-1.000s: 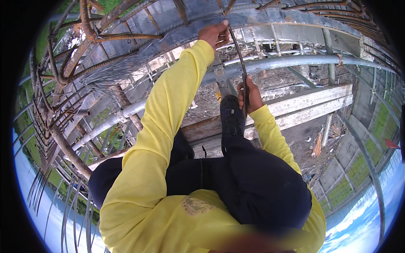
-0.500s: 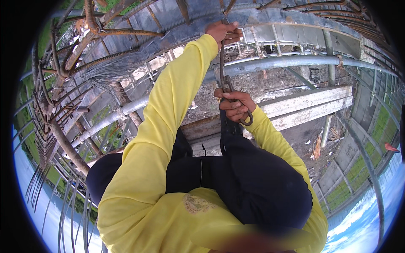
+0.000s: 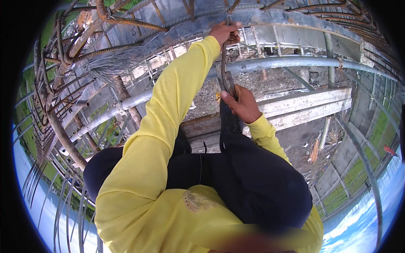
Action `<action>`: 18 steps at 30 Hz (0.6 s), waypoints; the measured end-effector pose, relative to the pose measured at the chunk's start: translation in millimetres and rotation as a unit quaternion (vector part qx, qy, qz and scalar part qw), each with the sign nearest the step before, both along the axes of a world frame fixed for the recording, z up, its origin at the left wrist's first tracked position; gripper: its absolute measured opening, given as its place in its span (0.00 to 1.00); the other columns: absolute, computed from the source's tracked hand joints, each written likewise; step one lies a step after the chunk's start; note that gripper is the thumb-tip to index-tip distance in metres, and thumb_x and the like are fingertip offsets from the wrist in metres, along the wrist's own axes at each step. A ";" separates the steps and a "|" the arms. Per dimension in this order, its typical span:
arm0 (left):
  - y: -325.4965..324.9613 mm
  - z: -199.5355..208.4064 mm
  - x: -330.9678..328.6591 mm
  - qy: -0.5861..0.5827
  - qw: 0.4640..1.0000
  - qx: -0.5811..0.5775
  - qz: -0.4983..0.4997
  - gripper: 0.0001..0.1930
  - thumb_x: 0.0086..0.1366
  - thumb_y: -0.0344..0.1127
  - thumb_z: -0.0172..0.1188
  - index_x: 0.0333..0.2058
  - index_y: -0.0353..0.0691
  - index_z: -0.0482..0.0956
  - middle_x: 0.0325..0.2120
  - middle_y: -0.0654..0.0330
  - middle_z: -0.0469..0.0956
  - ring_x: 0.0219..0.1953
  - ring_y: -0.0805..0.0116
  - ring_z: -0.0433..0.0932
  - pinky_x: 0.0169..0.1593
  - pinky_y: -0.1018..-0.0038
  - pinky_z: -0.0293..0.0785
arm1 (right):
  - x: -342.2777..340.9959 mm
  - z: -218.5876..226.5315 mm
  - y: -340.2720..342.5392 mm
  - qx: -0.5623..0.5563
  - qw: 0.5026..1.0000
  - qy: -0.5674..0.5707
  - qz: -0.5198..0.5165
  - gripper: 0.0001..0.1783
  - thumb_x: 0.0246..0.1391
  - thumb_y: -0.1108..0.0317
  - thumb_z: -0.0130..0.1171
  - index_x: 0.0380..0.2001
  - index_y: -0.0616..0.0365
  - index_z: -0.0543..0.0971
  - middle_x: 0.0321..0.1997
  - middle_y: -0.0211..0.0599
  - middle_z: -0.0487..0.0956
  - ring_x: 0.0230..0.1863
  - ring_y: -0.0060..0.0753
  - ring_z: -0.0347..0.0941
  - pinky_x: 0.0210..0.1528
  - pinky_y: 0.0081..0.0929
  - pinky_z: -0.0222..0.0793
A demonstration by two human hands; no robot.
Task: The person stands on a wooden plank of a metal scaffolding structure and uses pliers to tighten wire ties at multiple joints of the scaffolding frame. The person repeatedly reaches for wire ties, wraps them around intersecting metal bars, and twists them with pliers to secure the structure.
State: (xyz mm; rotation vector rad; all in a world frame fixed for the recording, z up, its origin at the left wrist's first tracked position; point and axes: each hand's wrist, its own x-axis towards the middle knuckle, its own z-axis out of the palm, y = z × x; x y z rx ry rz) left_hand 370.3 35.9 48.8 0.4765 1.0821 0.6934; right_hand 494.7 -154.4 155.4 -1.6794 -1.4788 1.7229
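Dark rod (image 3: 224, 63) clamped in left grip (image 3: 229, 33) by beam (image 3: 278, 18) edge; unclear whether right grip (image 3: 244, 103) holds, space beside

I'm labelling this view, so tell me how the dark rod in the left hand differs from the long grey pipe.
The dark rod is thin; the grey pipe is thicker and paler. The rod runs up and down the view from the left hand, while the pipe crosses it side to side. Both are long and narrow.

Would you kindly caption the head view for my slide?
Left hand holding a slim dark metal rod, right hand near its lower end.
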 end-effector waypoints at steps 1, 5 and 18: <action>0.9 3.1 -3.9 -0.067 0.998 0.010 -0.011 0.16 0.69 0.49 0.62 0.38 0.42 0.76 0.24 0.64 0.75 0.29 0.69 0.78 0.46 0.67 0.83 | 5.2 5.8 4.8 -0.128 0.944 0.283 -0.112 0.23 0.65 0.45 0.53 0.28 0.55 0.70 0.15 0.33 0.72 0.15 0.35 0.70 0.20 0.31 0.63; 1.6 10.0 -15.0 -0.154 0.982 -0.091 0.057 0.19 0.72 0.53 0.56 0.37 0.40 0.76 0.26 0.64 0.76 0.34 0.65 0.79 0.48 0.68 0.81 | 38.9 29.9 25.6 -0.200 0.871 0.385 -0.230 0.22 0.69 0.49 0.49 0.27 0.54 0.69 0.14 0.26 0.68 0.12 0.24 0.64 0.18 0.23 0.58; 26.0 12.2 -19.8 -0.098 0.992 -0.065 -0.035 0.20 0.70 0.47 0.60 0.46 0.33 0.80 0.27 0.70 0.71 0.24 0.82 0.65 0.22 0.86 0.60 | 24.8 -71.7 -1.1 -0.543 0.646 0.449 -0.293 0.29 0.69 0.38 0.38 0.25 0.48 0.67 0.17 0.22 0.63 0.13 0.18 0.54 0.16 0.22 0.51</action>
